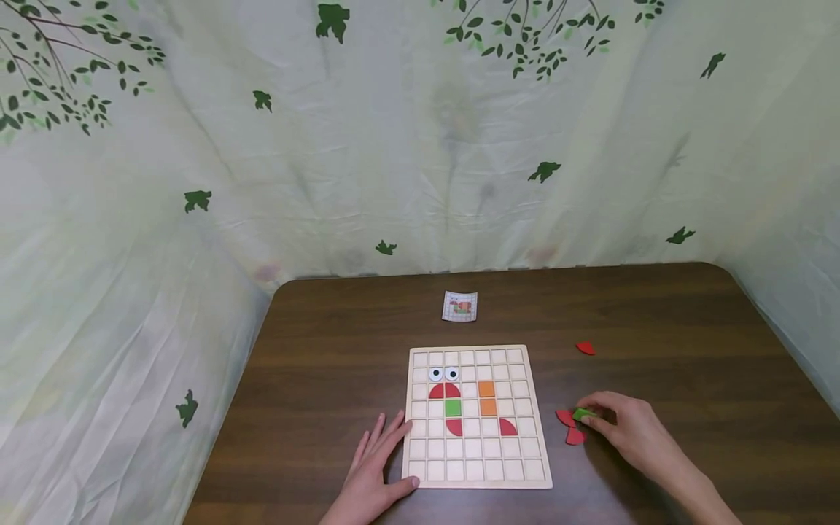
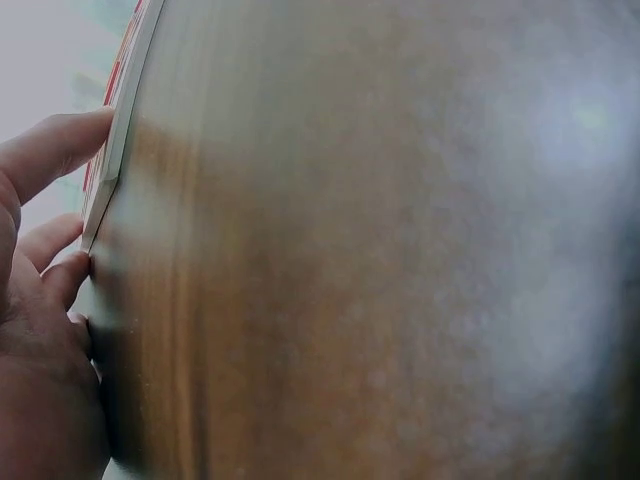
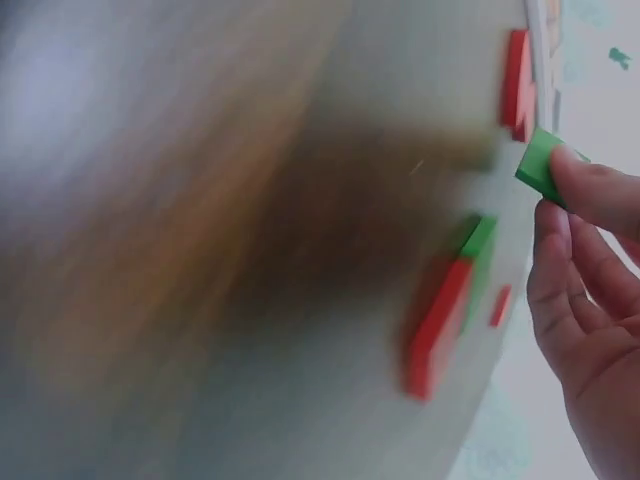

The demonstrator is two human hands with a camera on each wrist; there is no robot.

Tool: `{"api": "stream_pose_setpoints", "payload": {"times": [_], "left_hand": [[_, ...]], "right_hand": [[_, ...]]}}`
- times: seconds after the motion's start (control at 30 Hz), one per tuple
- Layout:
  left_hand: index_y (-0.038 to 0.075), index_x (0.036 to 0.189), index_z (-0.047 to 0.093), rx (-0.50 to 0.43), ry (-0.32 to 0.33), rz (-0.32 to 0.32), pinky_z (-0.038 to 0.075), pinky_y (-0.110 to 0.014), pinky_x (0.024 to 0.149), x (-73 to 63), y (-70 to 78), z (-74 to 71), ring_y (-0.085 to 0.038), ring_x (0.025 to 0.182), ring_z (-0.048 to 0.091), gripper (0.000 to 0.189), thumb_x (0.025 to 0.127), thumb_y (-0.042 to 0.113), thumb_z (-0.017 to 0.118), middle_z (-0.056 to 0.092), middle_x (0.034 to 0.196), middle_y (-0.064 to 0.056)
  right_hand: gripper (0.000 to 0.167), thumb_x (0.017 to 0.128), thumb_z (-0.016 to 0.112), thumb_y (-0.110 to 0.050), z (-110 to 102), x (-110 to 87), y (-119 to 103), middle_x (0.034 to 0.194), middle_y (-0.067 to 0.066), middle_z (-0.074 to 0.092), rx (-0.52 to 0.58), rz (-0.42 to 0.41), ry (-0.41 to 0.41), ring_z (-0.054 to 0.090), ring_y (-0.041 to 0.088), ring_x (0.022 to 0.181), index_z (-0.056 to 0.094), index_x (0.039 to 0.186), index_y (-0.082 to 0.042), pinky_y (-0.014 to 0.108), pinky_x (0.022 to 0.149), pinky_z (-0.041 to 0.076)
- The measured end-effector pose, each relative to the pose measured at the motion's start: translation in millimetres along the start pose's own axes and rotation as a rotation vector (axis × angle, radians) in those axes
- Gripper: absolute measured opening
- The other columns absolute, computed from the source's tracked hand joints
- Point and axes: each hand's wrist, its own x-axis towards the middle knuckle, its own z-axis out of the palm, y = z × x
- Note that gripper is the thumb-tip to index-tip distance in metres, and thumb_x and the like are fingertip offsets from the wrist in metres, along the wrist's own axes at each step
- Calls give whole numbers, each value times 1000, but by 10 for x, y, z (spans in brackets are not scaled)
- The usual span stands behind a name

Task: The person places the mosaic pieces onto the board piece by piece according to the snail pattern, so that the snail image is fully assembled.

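Observation:
A pale grid board (image 1: 466, 472) lies flat on the table. On it sit two eye tiles (image 1: 436, 374), several red quarter-circle tiles (image 1: 508, 427), a green square tile (image 1: 453, 407) and two orange square tiles (image 1: 486, 389). My left hand (image 1: 375, 470), fingers spread, rests at the board's left edge, its thumb by the near-left corner. Right of the board, my right hand (image 1: 633, 430) pinches a green tile (image 3: 540, 165) between thumb and fingers, just above the table. Loose red tiles (image 1: 575, 437) lie beside those fingertips. The right wrist view shows another green piece (image 3: 482, 245) against a red one (image 3: 438, 330).
Behind the board lies a small card (image 1: 460, 307) with a coloured picture on a grid. One more red tile (image 1: 585, 348) lies farther back on the right. A leaf-patterned curtain (image 1: 394, 160) hangs behind the brown table (image 1: 341, 350).

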Motion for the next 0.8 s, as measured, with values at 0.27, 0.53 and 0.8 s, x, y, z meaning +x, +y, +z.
{"api": "stream_pose_setpoints", "payload": {"times": [0.27,0.53,0.8], "left_hand": [[23,149,43,-2,5,8,-1,-61,111,-5,-8,1,-34,149,6,79,80,40,77,27,160,-1],[22,150,42,6,-6,13,-1,-61,111,0,-3,-7,-35,149,6,80,81,41,77,27,160,-2],[22,150,42,10,-1,17,0,-60,112,-8,-16,-5,-33,149,6,80,80,40,77,27,160,-1]], "right_hand": [[27,79,81,-5,175,39,-306,88,-19,65,83,-89,65,57,1,73,74,97,-23,24,64,51],[27,80,79,-3,362,150,-611,94,-17,65,175,-155,-49,55,4,75,75,101,-20,23,65,50],[21,83,77,-8,534,281,-854,92,-17,66,181,-164,-154,55,3,74,77,101,-20,23,65,49]]}}
